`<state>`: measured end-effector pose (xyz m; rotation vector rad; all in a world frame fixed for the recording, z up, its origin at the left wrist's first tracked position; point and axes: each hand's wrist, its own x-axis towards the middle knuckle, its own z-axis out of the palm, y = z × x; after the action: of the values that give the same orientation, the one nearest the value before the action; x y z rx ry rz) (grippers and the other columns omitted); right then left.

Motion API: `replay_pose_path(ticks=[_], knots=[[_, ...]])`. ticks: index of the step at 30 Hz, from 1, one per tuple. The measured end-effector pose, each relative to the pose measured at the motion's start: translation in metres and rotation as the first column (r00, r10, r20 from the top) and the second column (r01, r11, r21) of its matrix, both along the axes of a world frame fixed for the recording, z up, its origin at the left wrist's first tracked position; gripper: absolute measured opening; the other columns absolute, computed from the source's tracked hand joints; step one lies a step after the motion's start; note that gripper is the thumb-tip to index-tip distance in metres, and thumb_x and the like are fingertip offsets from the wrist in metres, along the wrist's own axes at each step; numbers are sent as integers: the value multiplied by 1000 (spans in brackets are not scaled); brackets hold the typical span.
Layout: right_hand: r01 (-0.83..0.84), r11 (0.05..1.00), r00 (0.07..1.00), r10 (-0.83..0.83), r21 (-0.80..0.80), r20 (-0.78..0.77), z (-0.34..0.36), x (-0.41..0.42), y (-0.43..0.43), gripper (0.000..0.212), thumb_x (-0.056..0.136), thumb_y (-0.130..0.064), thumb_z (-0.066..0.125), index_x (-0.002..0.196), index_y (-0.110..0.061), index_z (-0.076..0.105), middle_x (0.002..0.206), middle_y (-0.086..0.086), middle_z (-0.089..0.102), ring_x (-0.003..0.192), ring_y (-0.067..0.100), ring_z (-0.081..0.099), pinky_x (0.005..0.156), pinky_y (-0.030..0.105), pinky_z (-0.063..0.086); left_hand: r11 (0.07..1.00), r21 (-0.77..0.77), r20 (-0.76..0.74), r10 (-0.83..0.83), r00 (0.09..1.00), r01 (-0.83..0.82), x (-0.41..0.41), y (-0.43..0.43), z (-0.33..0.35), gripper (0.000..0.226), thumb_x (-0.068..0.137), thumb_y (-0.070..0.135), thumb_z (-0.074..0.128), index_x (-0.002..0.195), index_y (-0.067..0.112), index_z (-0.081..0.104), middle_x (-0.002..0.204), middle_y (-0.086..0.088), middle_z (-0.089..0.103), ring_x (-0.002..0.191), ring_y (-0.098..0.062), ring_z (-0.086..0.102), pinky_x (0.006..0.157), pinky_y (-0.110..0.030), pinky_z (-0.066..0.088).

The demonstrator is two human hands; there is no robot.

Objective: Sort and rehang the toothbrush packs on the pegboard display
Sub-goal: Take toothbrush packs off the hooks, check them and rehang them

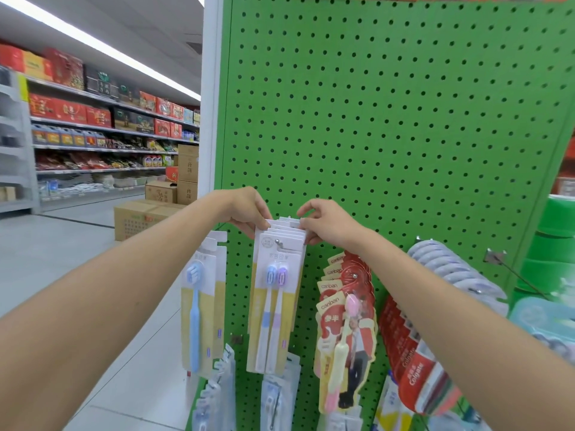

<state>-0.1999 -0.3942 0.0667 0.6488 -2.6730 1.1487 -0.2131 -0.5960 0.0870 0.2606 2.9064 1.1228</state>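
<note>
Both hands are at the top of the twin-brush packs (277,293), which hang on a thin wire hook (281,244) low on the green pegboard (389,119). Left hand (249,213) pinches the stack's upper left corner; right hand (326,225) pinches its upper right edge. Risk, as I judge it: pulled unevenly, the slick cards could fan apart and the front ones slide off the hook tip. A hard tug might tear a punched hang-hole. The packs are flat, glossy white-and-yellow card with clear moulded blisters. The board is a perforated sheet.
</note>
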Motion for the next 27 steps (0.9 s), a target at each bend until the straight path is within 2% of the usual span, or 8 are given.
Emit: replay_pose_path(ticks=[3,7,12,14,16,19,22,27], knots=[[-13,999,1000,14,32,-6,0,-3,1,20,97,-10,56,116,-7,64,100,12,71,75,17,68,74,30,60,997,69,9,-28,1000,27,1,-1,1,15,90,5,67,105,3,71,88,-6,75,67,-8,71,59,-17,56],[-21,999,999,22,35,-31,2,-5,0,18,96,-12,58,110,-6,69,97,10,73,86,25,71,80,37,60,994,79,12,-79,997,78,5,5,5,18,90,8,68,107,5,72,87,-2,76,70,-7,72,62,-16,55],[27,994,995,-16,110,-100,1,-10,2,14,95,-14,60,95,-9,73,87,9,74,82,22,72,79,42,60,980,124,69,-164,984,155,5,12,5,27,91,-1,64,115,11,69,105,-5,75,97,-18,72,79,-26,59],[44,989,992,-27,144,-120,2,-11,4,13,95,-15,61,93,-10,73,86,8,74,81,20,71,79,42,60,978,165,31,-131,991,124,4,8,6,32,88,-6,64,114,12,68,109,-4,72,98,-15,70,73,-22,59],[50,982,991,-26,183,-130,2,-12,5,14,96,-16,60,94,-11,72,87,8,74,75,15,69,77,39,60,976,201,-59,-77,995,87,1,6,5,25,89,-7,63,107,10,68,110,-6,70,93,-12,70,68,-20,57],[57,970,989,-22,238,-145,-1,-13,2,12,96,-17,60,93,-12,71,88,8,74,71,11,67,74,33,59,994,88,-161,-52,986,67,-3,8,-1,20,91,-3,62,106,8,70,112,-9,69,95,-14,67,71,-21,57],[56,971,990,-24,230,-142,-3,-15,2,12,96,-17,59,94,-12,71,88,7,73,67,8,66,67,27,56,995,-59,-166,-87,982,78,-7,14,-8,21,92,3,64,111,8,70,114,-6,68,103,-18,64,70,-21,54],[28,976,993,-2,215,-118,-2,-15,4,13,97,-17,59,93,-13,71,88,7,73,70,9,69,71,31,57,996,-37,-159,-82,984,77,-10,13,-12,14,90,11,68,104,11,72,92,1,70,78,-9,63,63,-16,50]])
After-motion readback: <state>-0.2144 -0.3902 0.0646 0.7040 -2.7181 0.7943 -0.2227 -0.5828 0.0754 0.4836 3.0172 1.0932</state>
